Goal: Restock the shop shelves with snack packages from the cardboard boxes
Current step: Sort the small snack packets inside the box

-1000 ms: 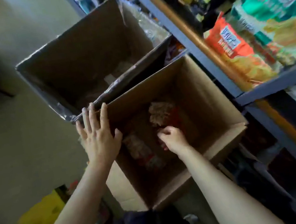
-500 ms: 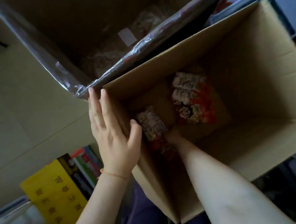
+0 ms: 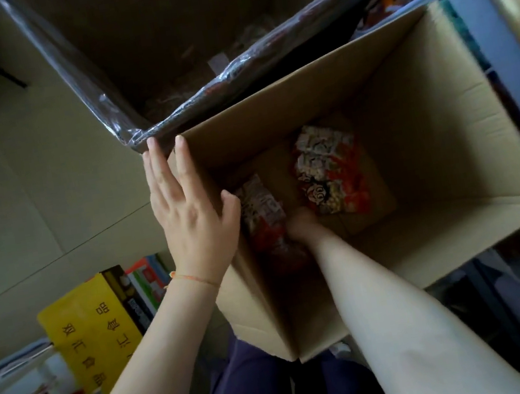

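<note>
While the left hand (image 3: 192,221) lies flat, fingers straight, against the near cardboard box (image 3: 427,122) wall, the right hand (image 3: 300,224) is deep inside at a snack package (image 3: 262,210); grip not discernible. Second package (image 3: 329,168) lies on the box floor. Judgement: box nearly emptied, two packages left to shelve.

Pale floor (image 3: 12,188) carried two open cardboard boxes — near box (image 3: 447,140) beside blue-grey shelf frame (image 3: 478,36), film-wrapped box (image 3: 88,70) just behind, touching it. Yellow carton (image 3: 85,330) stood at lower left.
</note>
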`<move>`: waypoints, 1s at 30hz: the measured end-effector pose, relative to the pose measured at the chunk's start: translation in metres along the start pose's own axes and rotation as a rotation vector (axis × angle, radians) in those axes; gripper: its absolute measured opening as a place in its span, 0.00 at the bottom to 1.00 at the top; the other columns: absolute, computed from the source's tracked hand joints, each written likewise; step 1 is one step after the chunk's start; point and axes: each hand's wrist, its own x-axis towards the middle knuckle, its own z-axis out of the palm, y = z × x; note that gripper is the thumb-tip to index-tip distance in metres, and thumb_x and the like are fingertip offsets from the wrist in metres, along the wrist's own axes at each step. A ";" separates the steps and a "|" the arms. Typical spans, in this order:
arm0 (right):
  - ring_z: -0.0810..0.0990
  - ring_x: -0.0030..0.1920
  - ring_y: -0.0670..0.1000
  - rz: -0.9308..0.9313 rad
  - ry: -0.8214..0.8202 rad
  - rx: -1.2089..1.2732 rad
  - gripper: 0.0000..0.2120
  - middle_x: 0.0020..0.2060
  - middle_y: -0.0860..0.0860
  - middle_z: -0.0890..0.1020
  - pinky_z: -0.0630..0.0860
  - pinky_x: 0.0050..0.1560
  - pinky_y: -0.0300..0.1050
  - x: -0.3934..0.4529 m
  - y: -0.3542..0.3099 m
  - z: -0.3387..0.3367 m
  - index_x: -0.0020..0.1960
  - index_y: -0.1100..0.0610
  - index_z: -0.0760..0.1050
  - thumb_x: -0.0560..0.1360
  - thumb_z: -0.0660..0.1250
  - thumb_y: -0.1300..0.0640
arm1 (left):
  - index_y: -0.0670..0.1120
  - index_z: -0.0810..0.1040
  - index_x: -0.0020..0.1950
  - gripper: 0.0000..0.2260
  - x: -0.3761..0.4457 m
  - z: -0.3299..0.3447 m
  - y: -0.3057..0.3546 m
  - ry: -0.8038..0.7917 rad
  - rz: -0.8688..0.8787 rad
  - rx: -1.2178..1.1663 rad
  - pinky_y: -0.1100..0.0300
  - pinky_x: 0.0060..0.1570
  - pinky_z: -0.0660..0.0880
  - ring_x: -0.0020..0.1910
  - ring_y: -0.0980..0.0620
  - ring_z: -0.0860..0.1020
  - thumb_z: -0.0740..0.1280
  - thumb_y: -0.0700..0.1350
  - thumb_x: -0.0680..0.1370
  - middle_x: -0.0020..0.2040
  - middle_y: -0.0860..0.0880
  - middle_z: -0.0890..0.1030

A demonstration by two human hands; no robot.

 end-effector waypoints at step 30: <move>0.84 0.47 0.47 -0.689 0.824 0.833 0.16 0.39 0.46 0.84 0.76 0.48 0.44 -0.544 0.292 -0.238 0.44 0.53 0.80 0.80 0.63 0.42 | 0.46 0.84 0.51 0.15 -0.253 -0.122 0.435 -0.694 0.306 -1.047 0.38 0.57 0.78 0.51 0.38 0.84 0.70 0.57 0.78 0.48 0.42 0.87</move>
